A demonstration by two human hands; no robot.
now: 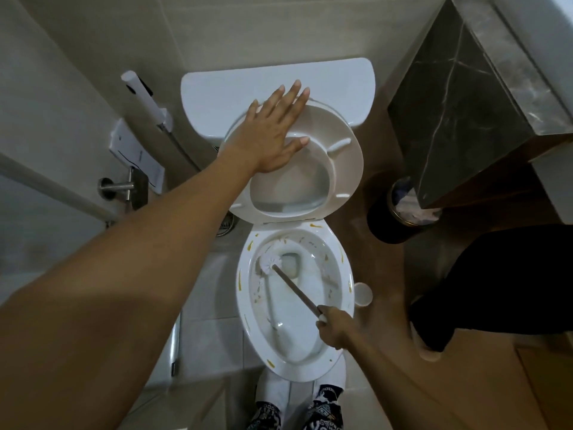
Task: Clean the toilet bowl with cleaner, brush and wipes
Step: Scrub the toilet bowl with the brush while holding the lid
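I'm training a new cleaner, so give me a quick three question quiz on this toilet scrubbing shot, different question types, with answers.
1. True or false: the left hand lies flat on the raised seat.
2. Which hand grips the brush handle? A) left B) right C) both
3. Fill in: the brush head sits inside the ____, near the water.

Key: 1 true. 2 B, the right hand. 3 bowl, whose rim still shows yellow-brown smears.
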